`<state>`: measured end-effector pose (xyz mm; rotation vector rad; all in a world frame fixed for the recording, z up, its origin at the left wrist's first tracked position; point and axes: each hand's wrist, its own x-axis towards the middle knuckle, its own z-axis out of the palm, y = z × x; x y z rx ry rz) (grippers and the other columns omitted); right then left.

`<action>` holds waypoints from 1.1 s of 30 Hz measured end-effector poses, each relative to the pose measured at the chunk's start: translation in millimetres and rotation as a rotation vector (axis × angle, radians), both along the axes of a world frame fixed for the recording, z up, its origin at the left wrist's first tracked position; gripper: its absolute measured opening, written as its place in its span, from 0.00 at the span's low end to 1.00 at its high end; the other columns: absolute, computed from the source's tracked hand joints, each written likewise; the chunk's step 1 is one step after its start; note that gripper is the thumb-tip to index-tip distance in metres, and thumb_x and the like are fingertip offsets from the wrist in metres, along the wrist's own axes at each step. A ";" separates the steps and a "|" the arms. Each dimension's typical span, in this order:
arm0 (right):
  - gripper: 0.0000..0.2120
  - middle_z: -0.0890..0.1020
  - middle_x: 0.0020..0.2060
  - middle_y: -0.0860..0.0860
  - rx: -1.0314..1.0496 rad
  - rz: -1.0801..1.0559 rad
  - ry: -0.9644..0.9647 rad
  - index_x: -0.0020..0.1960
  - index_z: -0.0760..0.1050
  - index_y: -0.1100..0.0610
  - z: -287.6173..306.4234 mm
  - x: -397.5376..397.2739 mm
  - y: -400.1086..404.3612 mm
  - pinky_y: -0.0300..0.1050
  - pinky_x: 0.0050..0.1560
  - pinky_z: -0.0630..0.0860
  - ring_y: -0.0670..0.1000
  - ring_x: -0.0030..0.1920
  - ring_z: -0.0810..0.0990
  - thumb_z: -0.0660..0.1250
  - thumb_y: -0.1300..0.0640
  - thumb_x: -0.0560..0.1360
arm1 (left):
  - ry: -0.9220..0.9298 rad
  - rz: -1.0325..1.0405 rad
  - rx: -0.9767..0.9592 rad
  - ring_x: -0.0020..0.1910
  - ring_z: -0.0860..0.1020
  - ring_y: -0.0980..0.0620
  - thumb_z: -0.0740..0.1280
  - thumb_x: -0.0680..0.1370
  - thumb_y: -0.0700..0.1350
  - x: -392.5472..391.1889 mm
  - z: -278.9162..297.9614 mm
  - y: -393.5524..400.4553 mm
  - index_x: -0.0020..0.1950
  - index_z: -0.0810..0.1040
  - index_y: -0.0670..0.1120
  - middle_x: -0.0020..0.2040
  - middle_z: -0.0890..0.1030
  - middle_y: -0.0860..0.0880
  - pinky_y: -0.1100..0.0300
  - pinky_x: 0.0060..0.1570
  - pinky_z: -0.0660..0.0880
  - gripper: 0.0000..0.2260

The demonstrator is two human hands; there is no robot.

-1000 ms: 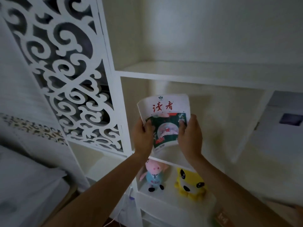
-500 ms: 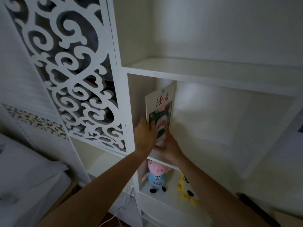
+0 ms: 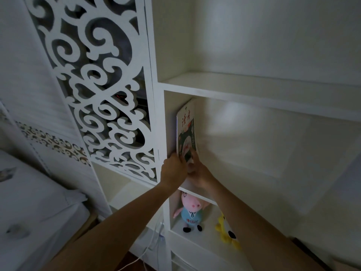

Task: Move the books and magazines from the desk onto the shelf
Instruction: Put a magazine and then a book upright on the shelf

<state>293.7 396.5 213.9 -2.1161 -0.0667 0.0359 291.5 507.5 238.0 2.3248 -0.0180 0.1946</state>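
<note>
1. Your magazine (image 3: pixel 186 132) stands upright in the middle compartment of the white shelf (image 3: pixel 234 94), its spine against the left wall.
2. Your left hand (image 3: pixel 172 171) grips its lower front edge — fingers curled round it.
3. Your right hand (image 3: pixel 201 175) holds the bottom corner, seemingly with thumb on the cover; the dim light blurs it.
4. Below sit 2 toys — a pink pig plush (image 3: pixel 190 210) and a yellow plush (image 3: pixel 227 231).

A thin magazine (image 3: pixel 186 132) with a white cover, red characters at the top and a dark green picture below stands upright on end in the white shelf (image 3: pixel 254 98), in the middle compartment at its far left, its back against the left side wall, cover facing right. Its lower edge is hidden.
</note>
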 end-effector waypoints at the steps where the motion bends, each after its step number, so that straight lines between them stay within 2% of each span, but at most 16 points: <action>1: 0.47 0.69 0.74 0.58 0.001 0.006 0.016 0.81 0.44 0.51 1.0 -0.7 2.4 0.53 0.71 0.70 0.59 0.72 0.70 0.72 0.52 0.74 | 0.005 0.017 0.067 0.52 0.83 0.38 0.58 0.84 0.44 -2.1 0.7 2.4 0.59 0.79 0.37 0.53 0.83 0.40 0.51 0.51 0.79 0.14; 2: 0.51 0.69 0.75 0.57 -0.015 0.010 0.029 0.81 0.42 0.50 0.6 -1.7 2.7 0.56 0.72 0.69 0.58 0.73 0.70 0.73 0.49 0.72 | 0.006 0.026 0.123 0.50 0.84 0.38 0.58 0.84 0.43 -2.3 -0.4 5.6 0.56 0.80 0.37 0.51 0.84 0.39 0.52 0.49 0.79 0.14; 4: 0.51 0.69 0.75 0.55 -0.070 0.009 0.011 0.81 0.40 0.48 0.2 -2.4 4.7 0.56 0.72 0.69 0.57 0.73 0.70 0.74 0.47 0.74 | 0.000 0.037 0.185 0.47 0.85 0.40 0.59 0.84 0.43 -1.5 -3.2 11.8 0.53 0.82 0.38 0.49 0.85 0.40 0.51 0.49 0.83 0.13; 8: 0.48 0.69 0.75 0.52 -0.049 0.012 -0.003 0.81 0.45 0.45 -8.3 0.9 4.2 0.57 0.73 0.68 0.55 0.74 0.69 0.74 0.46 0.74 | -0.013 0.038 0.213 0.44 0.86 0.42 0.62 0.83 0.42 -1.1 -6.1 14.1 0.54 0.83 0.40 0.48 0.86 0.41 0.49 0.46 0.84 0.10; 11: 0.45 0.71 0.74 0.50 -0.013 0.003 0.010 0.80 0.49 0.44 -13.1 0.9 3.3 0.56 0.73 0.68 0.53 0.74 0.70 0.74 0.47 0.73 | -0.036 0.029 0.329 0.44 0.85 0.44 0.63 0.83 0.44 -6.3 -2.0 14.2 0.55 0.82 0.41 0.47 0.85 0.43 0.52 0.45 0.84 0.10; 14: 0.36 0.73 0.72 0.52 -0.074 0.017 -0.015 0.79 0.57 0.50 -11.0 -8.2 3.4 0.43 0.66 0.67 0.54 0.71 0.72 0.71 0.51 0.77 | -0.055 0.006 0.500 0.44 0.85 0.45 0.62 0.84 0.47 -9.6 4.1 19.1 0.57 0.81 0.42 0.47 0.84 0.44 0.55 0.42 0.82 0.11; 17: 0.25 0.76 0.68 0.54 -0.137 -0.053 -0.065 0.74 0.67 0.55 -6.3 -18.7 -3.0 0.40 0.61 0.69 0.55 0.68 0.75 0.68 0.52 0.79 | -0.124 -0.037 0.619 0.38 0.83 0.48 0.59 0.85 0.53 -17.5 9.0 20.8 0.56 0.81 0.45 0.40 0.80 0.47 0.58 0.33 0.78 0.15; 19: 0.17 0.81 0.63 0.55 -0.133 -0.128 -0.163 0.67 0.74 0.58 -1.2 -32.4 -12.9 0.42 0.60 0.76 0.53 0.61 0.81 0.69 0.56 0.79 | -0.226 -0.079 0.524 0.33 0.81 0.49 0.54 0.85 0.58 -23.2 8.1 14.4 0.48 0.82 0.44 0.35 0.76 0.50 0.61 0.30 0.74 0.23; 21: 0.09 0.85 0.52 0.53 -0.159 -0.216 -0.317 0.58 0.79 0.59 2.9 -54.7 -28.5 0.41 0.52 0.80 0.48 0.48 0.84 0.69 0.61 0.78 | -0.383 -0.202 0.381 0.27 0.78 0.51 0.51 0.85 0.58 -34.4 8.6 -1.0 0.38 0.79 0.45 0.30 0.75 0.52 0.60 0.31 0.78 0.27; 22: 0.06 0.85 0.47 0.52 -0.177 -0.259 -0.387 0.55 0.80 0.58 5.0 -71.9 -38.3 0.39 0.47 0.79 0.45 0.41 0.82 0.68 0.62 0.78 | -0.447 -0.273 0.316 0.25 0.76 0.52 0.51 0.85 0.57 -41.5 6.8 -12.4 0.33 0.76 0.47 0.28 0.75 0.52 0.58 0.31 0.79 0.27; 24: 0.04 0.84 0.41 0.48 -0.220 -0.346 -0.491 0.51 0.80 0.58 12.9 -110.4 -56.2 0.38 0.40 0.78 0.44 0.35 0.81 0.67 0.62 0.79 | -0.508 -0.358 0.182 0.23 0.75 0.49 0.50 0.85 0.57 -55.7 3.4 -38.1 0.29 0.75 0.46 0.25 0.75 0.49 0.53 0.30 0.78 0.29; 26: 0.04 0.81 0.36 0.44 -0.281 -0.427 -0.532 0.49 0.79 0.59 13.2 -158.9 -82.7 0.38 0.37 0.76 0.43 0.32 0.78 0.66 0.62 0.78 | -0.531 -0.429 0.123 0.24 0.76 0.46 0.50 0.84 0.57 -82.3 -5.9 -75.4 0.29 0.76 0.45 0.25 0.77 0.48 0.53 0.30 0.76 0.30; 29: 0.04 0.77 0.31 0.46 -0.402 -0.566 -0.501 0.45 0.76 0.60 3.4 -227.6 -128.7 0.44 0.34 0.71 0.47 0.30 0.75 0.64 0.61 0.78 | -0.589 -0.611 0.048 0.24 0.72 0.46 0.52 0.84 0.55 -135.8 -19.8 -134.9 0.28 0.69 0.49 0.24 0.74 0.48 0.58 0.29 0.65 0.25; 33: 0.05 0.83 0.34 0.52 -0.497 -0.824 -0.340 0.45 0.77 0.58 -27.4 -306.7 -204.2 0.48 0.36 0.76 0.53 0.34 0.81 0.64 0.59 0.77 | -0.593 -0.805 0.008 0.24 0.72 0.44 0.54 0.84 0.54 -200.7 -51.7 -220.4 0.28 0.71 0.48 0.24 0.76 0.43 0.55 0.27 0.66 0.25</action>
